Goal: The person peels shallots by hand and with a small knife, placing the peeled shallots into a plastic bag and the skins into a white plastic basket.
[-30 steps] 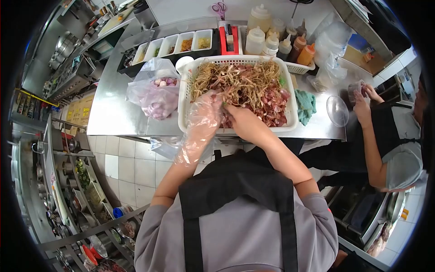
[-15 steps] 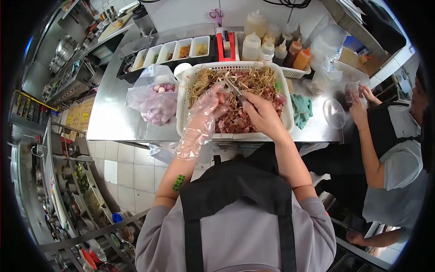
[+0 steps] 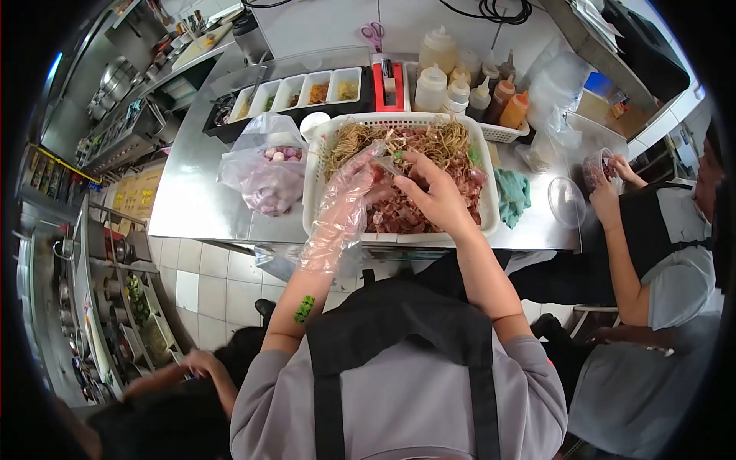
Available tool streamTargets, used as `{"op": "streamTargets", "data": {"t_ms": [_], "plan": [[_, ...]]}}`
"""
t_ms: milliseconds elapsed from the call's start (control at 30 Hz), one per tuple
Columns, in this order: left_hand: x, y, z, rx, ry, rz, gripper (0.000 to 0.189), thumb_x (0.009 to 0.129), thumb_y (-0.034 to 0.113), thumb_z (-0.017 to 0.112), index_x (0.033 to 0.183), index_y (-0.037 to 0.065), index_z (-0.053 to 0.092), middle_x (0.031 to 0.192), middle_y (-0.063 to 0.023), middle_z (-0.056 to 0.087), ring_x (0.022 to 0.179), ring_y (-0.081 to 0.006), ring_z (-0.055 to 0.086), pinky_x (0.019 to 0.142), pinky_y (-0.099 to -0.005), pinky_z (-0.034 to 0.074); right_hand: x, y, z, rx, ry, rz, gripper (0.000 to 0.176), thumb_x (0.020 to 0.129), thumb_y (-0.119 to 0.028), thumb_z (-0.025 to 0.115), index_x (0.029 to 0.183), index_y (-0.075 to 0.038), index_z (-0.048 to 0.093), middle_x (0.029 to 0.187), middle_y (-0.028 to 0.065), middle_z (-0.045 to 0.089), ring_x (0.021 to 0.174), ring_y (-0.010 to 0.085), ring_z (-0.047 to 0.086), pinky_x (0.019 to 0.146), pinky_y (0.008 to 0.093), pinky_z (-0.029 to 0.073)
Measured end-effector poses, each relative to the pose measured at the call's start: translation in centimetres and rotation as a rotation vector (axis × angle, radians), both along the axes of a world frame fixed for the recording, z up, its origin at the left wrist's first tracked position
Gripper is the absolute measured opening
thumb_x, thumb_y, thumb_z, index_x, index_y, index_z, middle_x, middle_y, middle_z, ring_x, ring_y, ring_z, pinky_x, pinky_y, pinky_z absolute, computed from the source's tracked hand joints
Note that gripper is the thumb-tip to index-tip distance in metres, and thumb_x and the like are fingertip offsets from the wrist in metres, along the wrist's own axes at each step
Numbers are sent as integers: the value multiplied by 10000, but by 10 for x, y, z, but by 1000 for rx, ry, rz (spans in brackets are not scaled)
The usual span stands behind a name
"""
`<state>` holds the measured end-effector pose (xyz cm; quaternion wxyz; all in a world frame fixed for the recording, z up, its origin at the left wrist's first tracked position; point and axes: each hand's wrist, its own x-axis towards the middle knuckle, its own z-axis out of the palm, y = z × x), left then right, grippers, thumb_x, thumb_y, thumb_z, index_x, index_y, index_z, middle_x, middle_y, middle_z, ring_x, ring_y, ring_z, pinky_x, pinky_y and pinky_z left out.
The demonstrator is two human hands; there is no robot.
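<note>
A white perforated basket (image 3: pixel 310 201) stands in front of me, heaped with dry stringy roots (image 3: pixel 354 141) and reddish shallot skins (image 3: pixel 406 215). Above it my left hand (image 3: pixel 356 180), in a clear plastic glove, is closed round a reddish shallot (image 3: pixel 376 175), mostly covered by the fingers. My bare right hand (image 3: pixel 438 192) pinches a small knife (image 3: pixel 389 164), its blade pointing at the left fingers and only partly visible. A clear plastic bag (image 3: pixel 257 172) of peeled pinkish shallots (image 3: pixel 282 154) sits left of the basket.
Behind the basket are white condiment tubs (image 3: pixel 316 90), a red holder (image 3: pixel 389 87) and squeeze bottles (image 3: pixel 432 88). A green cloth (image 3: pixel 512 198) lies to the right. One co-worker (image 3: pixel 644 238) holds a clear tub; another person's hand (image 3: pixel 201 363) is at lower left.
My right hand has turned, its fingers now more spread around the knife, and the blade shows less. A person has entered at lower left. The lower-right co-worker has moved.
</note>
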<state>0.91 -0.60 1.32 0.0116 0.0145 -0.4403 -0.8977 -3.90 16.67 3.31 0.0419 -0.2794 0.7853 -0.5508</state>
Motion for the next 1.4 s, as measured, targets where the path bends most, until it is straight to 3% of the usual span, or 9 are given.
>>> {"op": "streamTargets", "data": {"t_ms": [167,233,367,667,867,933,1167,1333,1400], "plan": [[-9,-10,-29,-34,49,30,430,862,183,628,1242,31,494,1049,-54,591,932,-154,597,807,-285,521,3,-1,5,-3,16,109,390,858,-186,629,1198,-29,521,914,84,609,808,136,568,749,287,461],[-7,-9,-26,-62,54,30,449,852,183,640,1244,24,492,1053,-55,591,931,-151,598,805,-285,519,3,-2,7,-18,44,138,402,840,-178,633,1207,-47,533,1145,157,602,1040,250,592,879,326,446],[-4,-10,-22,-134,116,11,473,833,179,656,1240,2,491,1050,-58,590,934,-151,596,800,-292,518,2,-4,4,-49,-11,165,370,836,-156,634,1177,-35,556,1144,156,605,1053,249,590,893,322,443],[-2,-14,-19,-466,159,85,373,862,123,604,1211,9,534,1032,-75,599,894,-139,587,782,-283,512,5,-10,-6,-72,63,113,342,828,-130,635,1149,-30,573,1095,155,625,1006,268,610,865,325,461],[4,-3,-5,-549,140,127,326,872,109,596,1183,19,559,1015,-49,607,888,-108,567,768,-252,491,4,-17,-10,-95,-31,106,250,837,-140,630,1050,-37,547,909,140,639,817,252,624,746,330,473],[5,-3,-5,-518,128,116,325,871,114,600,1179,18,561,1014,-45,607,886,-108,567,766,-251,489,4,-22,-14,-145,-22,107,153,864,-75,602,963,-12,504,766,19,552,737,72,509,681,244,442],[8,-7,-12,-412,90,14,352,861,147,624,1175,5,554,1037,-54,602,894,-119,567,772,-274,490,-3,-22,-11,-128,3,117,139,880,-84,587,861,-29,460,740,-4,524,676,44,468,597,215,401],[5,2,-4,-272,124,-1,422,847,176,646,1201,-11,514,1046,-74,594,905,-138,575,776,-290,494,-12,-9,-5,-441,-568,324,182,875,-115,606,819,-38,451,729,3,561,681,64,510,586,244,423],[1,8,-2,-196,93,22,440,841,181,654,1203,-18,502,1049,-79,591,909,-145,577,780,-294,493,-9,-18,-12,-416,-348,216,207,852,-123,642,821,-31,459,705,-3,539,650,59,483,569,233,406]]}}
